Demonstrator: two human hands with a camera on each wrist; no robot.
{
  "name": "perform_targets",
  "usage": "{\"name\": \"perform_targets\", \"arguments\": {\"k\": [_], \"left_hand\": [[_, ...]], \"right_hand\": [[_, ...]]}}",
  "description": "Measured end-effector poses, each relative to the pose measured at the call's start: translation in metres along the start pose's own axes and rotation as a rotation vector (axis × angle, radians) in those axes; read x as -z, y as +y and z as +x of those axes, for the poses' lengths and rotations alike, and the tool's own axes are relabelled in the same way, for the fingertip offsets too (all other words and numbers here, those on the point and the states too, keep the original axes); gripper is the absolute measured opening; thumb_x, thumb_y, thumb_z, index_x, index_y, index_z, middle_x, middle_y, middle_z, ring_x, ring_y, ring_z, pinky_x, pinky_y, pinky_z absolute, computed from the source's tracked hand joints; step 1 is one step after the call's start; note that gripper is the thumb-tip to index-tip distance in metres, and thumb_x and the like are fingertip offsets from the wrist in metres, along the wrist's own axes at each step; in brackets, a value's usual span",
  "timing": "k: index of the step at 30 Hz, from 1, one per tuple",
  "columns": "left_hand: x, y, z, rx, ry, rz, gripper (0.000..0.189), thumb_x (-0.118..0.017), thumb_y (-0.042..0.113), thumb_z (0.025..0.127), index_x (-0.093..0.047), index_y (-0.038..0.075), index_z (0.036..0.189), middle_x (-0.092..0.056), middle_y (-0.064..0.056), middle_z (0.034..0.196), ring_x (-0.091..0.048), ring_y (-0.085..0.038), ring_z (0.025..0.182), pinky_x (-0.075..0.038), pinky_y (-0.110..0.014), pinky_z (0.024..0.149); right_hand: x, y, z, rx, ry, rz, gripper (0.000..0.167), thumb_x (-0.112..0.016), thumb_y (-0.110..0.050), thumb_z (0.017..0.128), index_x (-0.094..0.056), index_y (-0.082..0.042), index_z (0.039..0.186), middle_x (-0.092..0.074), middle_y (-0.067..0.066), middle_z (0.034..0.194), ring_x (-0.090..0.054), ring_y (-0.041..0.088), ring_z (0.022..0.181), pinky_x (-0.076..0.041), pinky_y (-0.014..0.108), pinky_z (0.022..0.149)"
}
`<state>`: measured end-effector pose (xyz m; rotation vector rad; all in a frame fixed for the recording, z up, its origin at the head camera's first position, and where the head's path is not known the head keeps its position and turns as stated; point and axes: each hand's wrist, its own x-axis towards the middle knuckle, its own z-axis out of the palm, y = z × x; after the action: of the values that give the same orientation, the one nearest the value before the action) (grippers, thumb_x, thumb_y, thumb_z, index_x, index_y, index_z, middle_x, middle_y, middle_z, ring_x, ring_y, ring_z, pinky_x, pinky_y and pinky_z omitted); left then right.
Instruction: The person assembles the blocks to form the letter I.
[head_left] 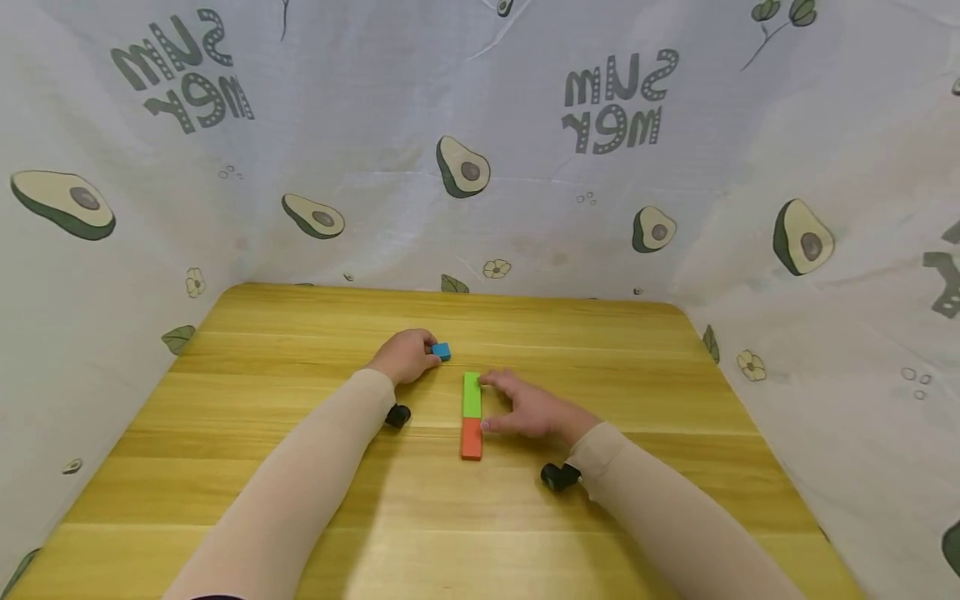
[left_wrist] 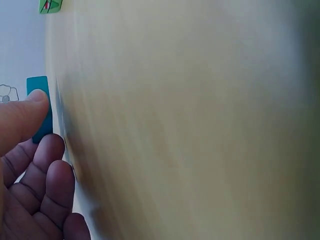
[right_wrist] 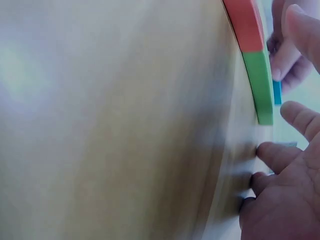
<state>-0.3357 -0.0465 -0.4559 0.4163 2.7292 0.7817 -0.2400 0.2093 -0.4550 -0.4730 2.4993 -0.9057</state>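
A blue block [head_left: 442, 352] is pinched between the thumb and fingers of my left hand [head_left: 405, 356], beyond the upper end of a row of two blocks. In the left wrist view the thumb lies on the face of this blue block [left_wrist: 40, 82]. The row is a green block [head_left: 472, 395] and a red block [head_left: 471, 439], end to end on the table. My right hand [head_left: 528, 406] is just right of the row, thumb and fingers spread apart. The right wrist view shows its fingers holding nothing beside the green block [right_wrist: 259, 90] and red block [right_wrist: 246, 25].
The wooden table [head_left: 420, 533] meets a white cloth [head_left: 360, 108] printed with avocados along its back and sides. Each wrist carries a small black camera, the left camera [head_left: 398, 416] and the right camera [head_left: 559, 477].
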Motion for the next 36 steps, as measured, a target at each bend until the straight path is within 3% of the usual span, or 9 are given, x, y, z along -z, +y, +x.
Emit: {"name": "perform_targets", "arguments": {"k": [6, 16, 36], "left_hand": [[-0.002, 0.006, 0.002, -0.016, -0.002, 0.009, 0.041, -0.069, 0.032, 0.104, -0.066, 0.008, 0.137, -0.071, -0.007, 0.118, -0.065, -0.022, 0.105, -0.055, -0.041, 0.101], [-0.007, 0.010, 0.007, -0.067, 0.004, 0.024, 0.040, -0.070, 0.030, 0.103, -0.067, 0.008, 0.136, -0.070, -0.005, 0.114, -0.062, -0.021, 0.103, -0.053, -0.039, 0.100], [-0.010, 0.026, 0.011, -0.108, -0.011, 0.041, 0.036, -0.071, 0.030, 0.103, -0.069, 0.009, 0.132, -0.068, -0.003, 0.106, -0.060, -0.020, 0.098, -0.052, -0.037, 0.095]], "right_hand": [[-0.006, -0.005, -0.005, -0.007, -0.016, -0.027, 0.083, -0.079, -0.047, 0.094, -0.038, -0.024, 0.163, -0.022, 0.015, 0.175, -0.007, 0.042, 0.164, -0.017, 0.065, 0.129], [-0.009, -0.006, -0.007, -0.017, -0.018, -0.064, 0.083, -0.077, -0.050, 0.094, -0.040, -0.023, 0.163, -0.020, 0.014, 0.176, -0.006, 0.041, 0.165, -0.017, 0.065, 0.129], [-0.009, -0.008, -0.012, -0.006, -0.019, -0.070, 0.083, -0.077, -0.049, 0.095, -0.040, -0.021, 0.163, -0.018, 0.016, 0.176, -0.004, 0.042, 0.165, -0.013, 0.064, 0.130]]}}
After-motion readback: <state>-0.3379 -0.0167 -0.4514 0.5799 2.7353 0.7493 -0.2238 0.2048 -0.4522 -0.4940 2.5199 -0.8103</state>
